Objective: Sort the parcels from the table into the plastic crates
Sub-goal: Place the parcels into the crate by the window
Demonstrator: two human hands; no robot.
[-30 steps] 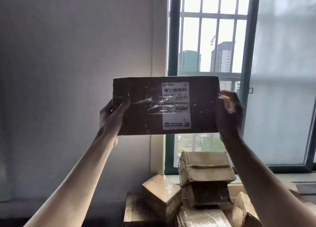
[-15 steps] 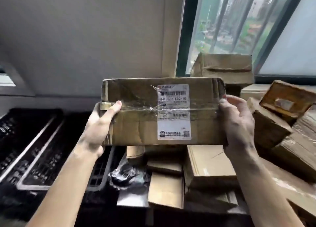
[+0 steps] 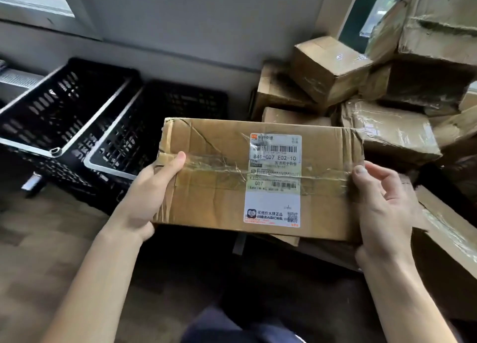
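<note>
Head view shows the labelled parcel (image 3: 214,198) gripped at both ends, left hand (image 3: 152,195) and right hand (image 3: 382,208) fingers (image 3: 361,171) clasping its edges; judged mid-sorting, the next move carries it past the left fingers into a crate (image 3: 124,146).

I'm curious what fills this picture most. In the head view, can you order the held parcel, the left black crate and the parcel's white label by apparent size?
1. held parcel, though nearest the camera
2. left black crate, farther off, so truly perhaps bigger
3. white label, clearly smallest
</note>
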